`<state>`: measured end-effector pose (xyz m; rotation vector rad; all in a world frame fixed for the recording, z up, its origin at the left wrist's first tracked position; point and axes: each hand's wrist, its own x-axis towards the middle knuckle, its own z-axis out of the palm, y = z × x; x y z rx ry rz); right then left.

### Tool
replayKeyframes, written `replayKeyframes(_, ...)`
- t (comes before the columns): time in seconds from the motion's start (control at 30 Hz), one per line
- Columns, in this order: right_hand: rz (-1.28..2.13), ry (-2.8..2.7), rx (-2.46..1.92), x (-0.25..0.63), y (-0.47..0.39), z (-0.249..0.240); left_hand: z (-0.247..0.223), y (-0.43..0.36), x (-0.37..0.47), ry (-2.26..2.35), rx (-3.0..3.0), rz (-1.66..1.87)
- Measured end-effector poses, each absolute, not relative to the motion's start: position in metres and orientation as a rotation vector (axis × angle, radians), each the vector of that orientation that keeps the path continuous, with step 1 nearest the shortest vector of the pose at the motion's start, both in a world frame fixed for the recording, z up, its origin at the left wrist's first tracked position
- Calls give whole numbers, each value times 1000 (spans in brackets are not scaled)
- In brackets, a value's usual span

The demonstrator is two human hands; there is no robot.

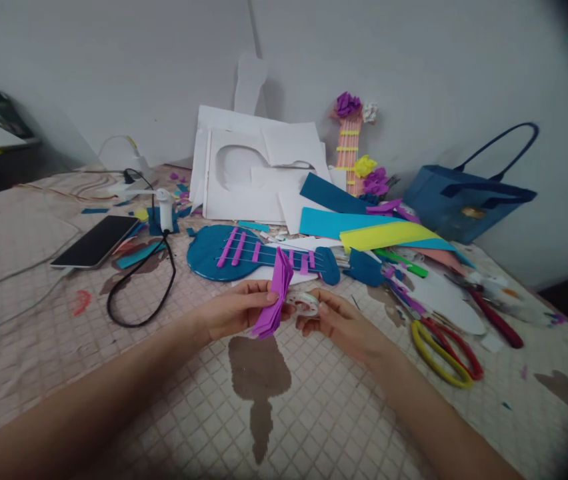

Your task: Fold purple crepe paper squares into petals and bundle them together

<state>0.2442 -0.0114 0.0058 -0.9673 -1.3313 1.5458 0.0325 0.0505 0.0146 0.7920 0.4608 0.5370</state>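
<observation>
My left hand (244, 308) pinches a pleated bundle of purple crepe paper (275, 308), held upright and slightly tilted above the table. Close to the bundle's right side, my right hand (337, 320) grips a small, pale, round spool (304, 305) between thumb and fingers; what is wound on it is too blurred to tell. Just behind both hands lies a blue guitar-shaped craft piece (221, 253) with purple strips across it and thin pale strings along its neck. The purple paper covers part of that neck.
Scissors with yellow and red handles (444, 353) and red-handled pliers (497, 317) lie at right. Coloured paper strips (384, 233), white board cutouts (244, 180) and a blue bag (464, 200) stand behind. At left are a tablet (97, 241) and a black cord loop (141, 320).
</observation>
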Motion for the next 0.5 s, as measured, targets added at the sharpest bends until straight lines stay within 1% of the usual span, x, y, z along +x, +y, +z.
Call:
replayKeyframes(0.07,1458,-1348,-989,242,-12,4,13,52,33,457,776,564)
replayKeyframes(0.2,1166,-1404,-1052,242,-10,-2,10,55,34,501,709,689)
replayKeyframes(0.37,702,-1598,-1183,240,-11,-8,8,51,35,424,634,617)
replayKeyframes(0.5,582,-1605,-1172,232,-13,-10,5,46,38,312,613,625)
